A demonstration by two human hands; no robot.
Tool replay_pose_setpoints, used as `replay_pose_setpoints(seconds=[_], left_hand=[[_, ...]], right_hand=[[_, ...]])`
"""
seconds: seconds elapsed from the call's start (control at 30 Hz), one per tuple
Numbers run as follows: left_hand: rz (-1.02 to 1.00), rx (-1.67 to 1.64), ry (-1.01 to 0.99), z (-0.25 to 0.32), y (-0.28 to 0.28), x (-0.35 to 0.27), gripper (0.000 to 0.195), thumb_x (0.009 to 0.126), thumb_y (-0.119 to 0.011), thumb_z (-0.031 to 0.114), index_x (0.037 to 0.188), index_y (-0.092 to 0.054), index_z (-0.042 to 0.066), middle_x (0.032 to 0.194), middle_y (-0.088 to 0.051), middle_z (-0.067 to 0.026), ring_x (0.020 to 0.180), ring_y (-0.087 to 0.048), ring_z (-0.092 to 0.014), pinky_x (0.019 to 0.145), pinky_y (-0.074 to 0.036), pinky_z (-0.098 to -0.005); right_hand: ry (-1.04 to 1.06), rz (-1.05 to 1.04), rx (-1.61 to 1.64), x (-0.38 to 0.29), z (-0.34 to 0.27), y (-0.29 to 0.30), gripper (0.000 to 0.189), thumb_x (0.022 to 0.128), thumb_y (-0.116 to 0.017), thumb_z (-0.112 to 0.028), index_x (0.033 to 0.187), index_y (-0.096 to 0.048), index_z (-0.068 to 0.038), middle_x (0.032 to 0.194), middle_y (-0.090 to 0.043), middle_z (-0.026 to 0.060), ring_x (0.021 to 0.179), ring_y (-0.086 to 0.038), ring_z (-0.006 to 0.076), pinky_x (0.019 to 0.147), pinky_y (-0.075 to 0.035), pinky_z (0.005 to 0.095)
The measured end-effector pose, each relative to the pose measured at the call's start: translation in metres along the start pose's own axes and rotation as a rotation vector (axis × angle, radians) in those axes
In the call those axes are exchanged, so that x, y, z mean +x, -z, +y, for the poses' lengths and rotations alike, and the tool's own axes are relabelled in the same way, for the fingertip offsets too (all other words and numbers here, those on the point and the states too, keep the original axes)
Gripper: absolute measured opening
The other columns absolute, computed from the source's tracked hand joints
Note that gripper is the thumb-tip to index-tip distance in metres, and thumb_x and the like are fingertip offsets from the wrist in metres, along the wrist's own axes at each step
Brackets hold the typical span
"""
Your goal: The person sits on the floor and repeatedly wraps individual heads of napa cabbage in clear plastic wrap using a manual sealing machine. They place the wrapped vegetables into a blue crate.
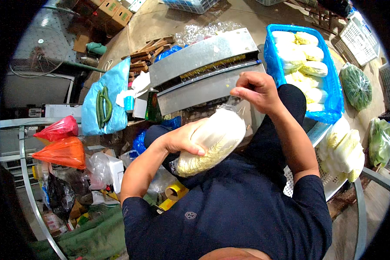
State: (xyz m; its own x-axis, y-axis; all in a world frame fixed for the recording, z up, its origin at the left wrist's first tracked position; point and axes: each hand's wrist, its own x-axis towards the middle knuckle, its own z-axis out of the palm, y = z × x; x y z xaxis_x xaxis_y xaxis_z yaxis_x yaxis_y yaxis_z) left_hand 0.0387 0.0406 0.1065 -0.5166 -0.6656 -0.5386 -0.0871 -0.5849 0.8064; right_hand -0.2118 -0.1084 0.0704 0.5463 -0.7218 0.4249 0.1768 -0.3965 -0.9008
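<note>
My left hand (185, 136) grips a napa cabbage (217, 136) from its side, tilted above my lap. Clear plastic film (231, 106) shows around the cabbage's white base and bunches at its leafy end. Above the base, my right hand (256, 91) is closed, thumb against curled fingers, pinching a thin strand of that film. Beyond both hands stands a metal film-wrapping machine (201, 53), with a film roll partly visible in its slot. On the right, a blue crate lined with blue plastic (270, 61) holds several napa cabbages (291, 58).
More cabbages (341, 149) lie in a white basket (333, 187) by my right side. Green cucumbers (103, 109) rest on a light-blue bag (118, 87) at left. Red (60, 128) and orange bags (63, 152) hang near a metal rail (27, 175). Bagged greens (356, 86) sit far right.
</note>
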Motion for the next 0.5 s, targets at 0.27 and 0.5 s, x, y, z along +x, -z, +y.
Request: replay_pose_setpoints(seconds=[0.27, 0.5], left_hand=[[-0.185, 0.269, -0.080, 0.008, 0.010, 0.011, 0.113, 0.053, -0.093, 0.031, 0.149, -0.040, 0.000, 0.135, -0.058, -0.0100, 0.125, -0.054, -0.020, 0.109, -0.041, -0.0365], [-0.279, 0.171, -0.167, -0.010, 0.021, 0.014, 0.114, 0.053, -0.093, 0.034, 0.148, -0.042, -0.001, 0.140, -0.056, -0.0131, 0.127, -0.054, -0.023, 0.110, -0.040, -0.0380]], right_hand=[[-0.319, -0.196, 0.690, -0.023, 0.029, -0.067, 0.020, 0.090, -0.079, -0.020, 0.082, -0.068, -0.005, 0.075, -0.065, -0.0022, 0.068, -0.057, 0.0048, 0.060, -0.046, 0.0237], [-0.128, -0.087, 0.389, -0.012, 0.019, -0.050, 0.026, 0.100, -0.063, -0.026, 0.109, -0.071, -0.003, 0.113, -0.070, 0.0063, 0.106, -0.063, 0.0138, 0.091, -0.049, 0.0309]])
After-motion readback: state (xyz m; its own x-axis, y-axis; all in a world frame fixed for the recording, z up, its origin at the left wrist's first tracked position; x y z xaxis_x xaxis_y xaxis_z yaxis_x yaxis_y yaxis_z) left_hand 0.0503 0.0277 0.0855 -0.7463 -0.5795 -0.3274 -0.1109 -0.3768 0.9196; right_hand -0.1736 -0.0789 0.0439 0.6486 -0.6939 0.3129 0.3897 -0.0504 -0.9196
